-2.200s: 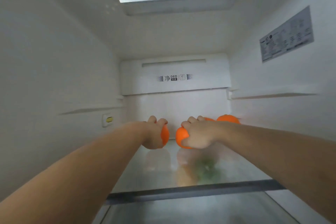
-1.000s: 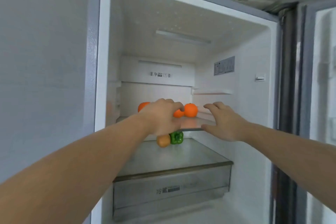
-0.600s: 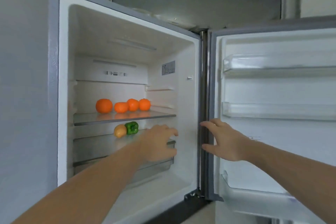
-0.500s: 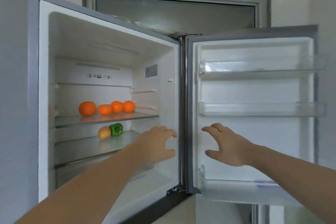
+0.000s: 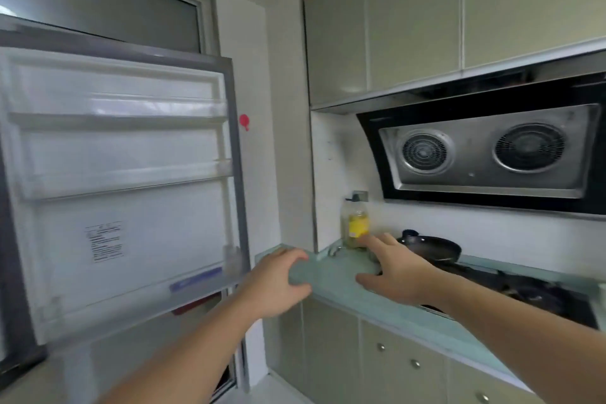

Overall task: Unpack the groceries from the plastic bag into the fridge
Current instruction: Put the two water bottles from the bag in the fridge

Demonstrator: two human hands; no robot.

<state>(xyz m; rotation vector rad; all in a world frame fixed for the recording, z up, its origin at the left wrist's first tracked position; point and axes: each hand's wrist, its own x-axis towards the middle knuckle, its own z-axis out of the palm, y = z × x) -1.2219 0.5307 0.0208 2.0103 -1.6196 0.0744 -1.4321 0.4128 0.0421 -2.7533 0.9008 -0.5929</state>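
Observation:
The open fridge door (image 5: 124,174) fills the left of the head view, its white inner side with clear door shelves facing me. The fridge compartment, the oranges and the plastic bag are out of view. My left hand (image 5: 275,282) hangs in the air just right of the door's edge, fingers loosely curled and holding nothing. My right hand (image 5: 396,269) is stretched out over the pale green counter (image 5: 331,272), fingers spread and empty.
An oil bottle with a yellow label (image 5: 355,223) stands in the counter's corner. Beside it a black pan (image 5: 433,249) sits on the dark hob (image 5: 511,289). A range hood (image 5: 485,154) and wall cupboards (image 5: 410,23) hang above; cabinet doors (image 5: 387,361) lie below.
My view has swung right, from the fridge interior with the oranges to the door and the kitchen counter. Both hands came out of the fridge empty and moved right with the turn.

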